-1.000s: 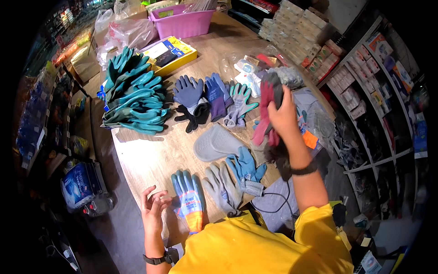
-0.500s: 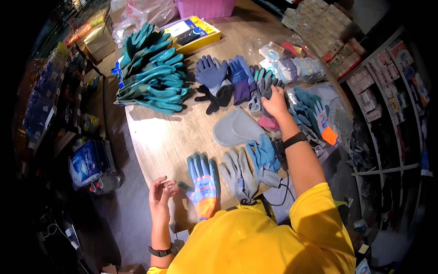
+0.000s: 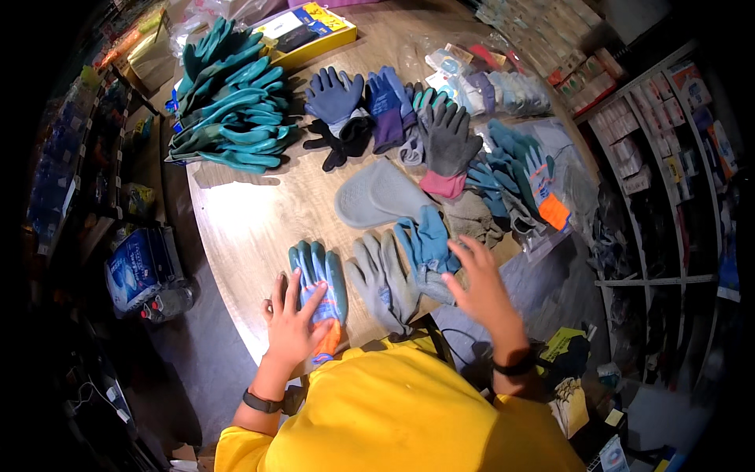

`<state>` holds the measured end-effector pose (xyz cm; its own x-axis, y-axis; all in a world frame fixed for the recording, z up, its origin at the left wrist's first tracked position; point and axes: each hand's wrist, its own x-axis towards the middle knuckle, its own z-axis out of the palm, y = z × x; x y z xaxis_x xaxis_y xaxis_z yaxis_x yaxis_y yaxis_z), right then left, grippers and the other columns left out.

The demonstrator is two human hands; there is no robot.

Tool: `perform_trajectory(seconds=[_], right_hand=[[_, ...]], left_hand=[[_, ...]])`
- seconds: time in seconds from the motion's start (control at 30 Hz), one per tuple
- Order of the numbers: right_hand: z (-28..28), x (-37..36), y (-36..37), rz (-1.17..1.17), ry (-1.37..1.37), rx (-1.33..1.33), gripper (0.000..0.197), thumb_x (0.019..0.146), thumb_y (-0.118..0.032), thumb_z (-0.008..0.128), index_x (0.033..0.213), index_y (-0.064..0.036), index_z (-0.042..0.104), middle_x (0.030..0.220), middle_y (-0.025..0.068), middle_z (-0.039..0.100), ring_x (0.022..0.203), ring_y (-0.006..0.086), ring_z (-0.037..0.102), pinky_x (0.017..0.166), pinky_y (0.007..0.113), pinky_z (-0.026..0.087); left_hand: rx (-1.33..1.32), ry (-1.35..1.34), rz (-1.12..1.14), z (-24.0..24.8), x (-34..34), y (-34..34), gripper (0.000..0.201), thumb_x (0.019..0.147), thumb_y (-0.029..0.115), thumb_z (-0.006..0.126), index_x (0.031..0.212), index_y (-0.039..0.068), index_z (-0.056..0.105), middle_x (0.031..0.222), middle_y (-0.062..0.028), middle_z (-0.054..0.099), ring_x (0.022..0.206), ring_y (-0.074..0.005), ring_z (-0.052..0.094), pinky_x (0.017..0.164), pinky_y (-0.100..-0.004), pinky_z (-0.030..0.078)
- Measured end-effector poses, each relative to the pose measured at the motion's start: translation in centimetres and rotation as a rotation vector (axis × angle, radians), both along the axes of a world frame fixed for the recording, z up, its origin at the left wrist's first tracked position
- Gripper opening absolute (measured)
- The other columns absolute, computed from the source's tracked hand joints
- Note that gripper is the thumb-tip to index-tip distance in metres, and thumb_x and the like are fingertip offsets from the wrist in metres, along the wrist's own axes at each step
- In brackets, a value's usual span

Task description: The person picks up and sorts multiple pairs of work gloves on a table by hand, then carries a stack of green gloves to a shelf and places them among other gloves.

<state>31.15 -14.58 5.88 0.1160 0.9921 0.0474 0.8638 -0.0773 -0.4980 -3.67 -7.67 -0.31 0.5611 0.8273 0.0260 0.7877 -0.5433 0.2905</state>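
Note:
Fingers spread, my left hand point(image 3: 295, 322) lies over a blue work glove point(image 3: 318, 267) with an orange cuff near the table's front edge. My right hand point(image 3: 477, 285) is open, its fingers apart, beside a blue glove point(image 3: 429, 244); whether it touches that glove I cannot tell. Between the hands lies a grey glove point(image 3: 383, 279). Behind them rest a pair of grey insoles point(image 3: 379, 194) and a dark grey glove with a pink cuff point(image 3: 450, 145). More blue gloves with an orange cuff point(image 3: 527, 173) lie at the right.
A tall heap of green rubber gloves point(image 3: 236, 106) stands at the back left beside a yellow box point(image 3: 321, 43). Blue-purple gloves point(image 3: 336, 98) and bagged packs point(image 3: 495, 86) lie along the back. Shelving point(image 3: 653, 157) stands to the right, and a blue pack point(image 3: 141, 267) is on the floor.
My right hand has let go of the dark grey glove at the back and come toward me. My left hand has moved onto the orange-cuffed glove. The view has shifted slightly.

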Motion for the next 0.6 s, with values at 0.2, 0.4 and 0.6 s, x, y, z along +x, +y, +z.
perform_trajectory(seconds=[0.2,0.4,0.6], right_hand=[[-4.1,-0.9,-3.7,0.079,-0.111,-0.157,0.071,0.091,-0.035,0.065,0.152,-0.0128,0.035,0.154,0.0230,0.032,0.142,0.0488,0.027,0.113,0.055,0.028],[1.0,4.8,-1.6,-0.128,-0.064,0.154,0.040,0.089,-0.023,0.068,0.125,-0.0059,0.060,0.131,0.0196,0.054,0.119,0.0393,0.054,0.103,0.046,0.042],[2.4,15.4,5.2,-0.324,-0.342,0.397,0.038,0.082,-0.016,0.074,0.117,-0.0050,0.064,0.117,0.0161,0.062,0.108,0.0362,0.059,0.096,0.045,0.046]], left_hand=[[-0.044,-0.013,0.062,0.4,0.3,-0.5,0.058,0.081,0.036,0.067,0.138,0.028,0.057,0.157,-0.0146,0.034,0.142,-0.0403,0.030,0.103,-0.0576,0.025],[-0.111,-0.097,0.298,2.9,3.7,-1.9,0.069,0.082,0.030,0.070,0.146,0.017,0.045,0.158,-0.0206,0.027,0.147,-0.0477,0.016,0.113,-0.0647,0.013],[-0.049,0.045,0.308,0.9,7.8,-2.1,0.079,0.083,0.038,0.068,0.153,0.021,0.035,0.162,-0.0206,0.015,0.145,-0.0523,0.017,0.107,-0.0768,0.006]])
